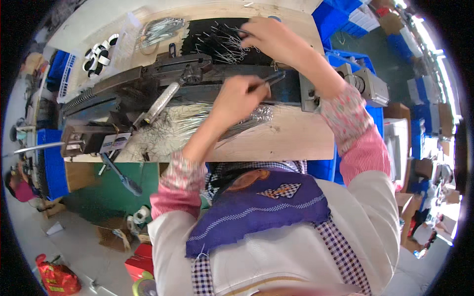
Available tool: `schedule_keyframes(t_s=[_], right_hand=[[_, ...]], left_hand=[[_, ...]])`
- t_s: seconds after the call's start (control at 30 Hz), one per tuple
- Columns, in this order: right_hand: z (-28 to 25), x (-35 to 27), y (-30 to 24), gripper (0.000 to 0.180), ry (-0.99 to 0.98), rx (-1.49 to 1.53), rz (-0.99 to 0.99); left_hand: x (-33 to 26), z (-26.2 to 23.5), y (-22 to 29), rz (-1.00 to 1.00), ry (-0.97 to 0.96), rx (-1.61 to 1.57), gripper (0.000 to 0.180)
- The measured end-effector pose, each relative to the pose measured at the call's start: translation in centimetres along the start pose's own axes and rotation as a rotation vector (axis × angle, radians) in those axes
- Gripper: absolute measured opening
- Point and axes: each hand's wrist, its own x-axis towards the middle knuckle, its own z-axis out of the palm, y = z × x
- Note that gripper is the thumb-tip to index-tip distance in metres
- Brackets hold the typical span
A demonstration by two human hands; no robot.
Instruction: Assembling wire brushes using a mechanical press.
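A person's two bare hands work over a pale wooden bench (pixel 301 140), seen from above. The left hand (pixel 241 97) is above the middle of a long dark metal bench fixture (pixel 140 79), its thumb and fingers closed on a narrow metal tool (pixel 276 77) whose tip points rightward. The right hand (pixel 269 38) reaches farther forward, over the right edge of a black mat (pixel 197 28); its thumb and fingertips are close together, but blur means I cannot tell whether they grip anything. Loop-ended wires (pixel 229 48) lie scattered on this mat, beyond the fixture and just left of the right hand. Straight wires (pixel 192 121) lie in a loose pile on the near side, partly behind the left forearm. At the far left, a clear plastic bin (pixel 129 42) holds black-and-white rolls (pixel 96 59).
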Motion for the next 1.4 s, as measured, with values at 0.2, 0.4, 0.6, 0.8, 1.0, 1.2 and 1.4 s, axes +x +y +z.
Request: schedule_keyframes(t_s=[0.2,0.4,0.6,0.8,1.0,1.2,1.4], right_hand=[[-2.9,-5.1,-1.0,0.017,-0.104,0.313,-0.110],[0.1,-3.4,-2.8,0.016,0.128,0.384,-0.228],[2.7,-1.2,-4.0,0.019,0.149,0.451,-0.230],[3.1,0.7,-4.2,0.020,0.034,0.491,-0.135],[3.8,0.5,-5.0,0.013,0.043,0.443,-0.080],[3.1,0.3,-5.4,0.010,0.064,0.495,-0.056],[3.5,0.4,-5.3,0.010,0.057,0.492,-0.050]], left_hand=[[2.3,-1.0,0.2,0.042,0.044,0.429,0.024],[-1.2,-6.3,1.8,0.562,0.391,1.150,0.014],[-8.2,-1.5,-1.1,0.455,0.777,0.621,0.010],[-8.9,-0.4,-3.6,-0.378,0.585,-0.701,0.029],[-7.5,-6.3,-2.5,-0.155,0.068,-1.941,0.055],[-7.3,-6.9,0.4,-0.092,-0.025,-2.228,0.051],[-7.5,-5.6,-0.4,0.063,0.033,-2.292,0.044]])
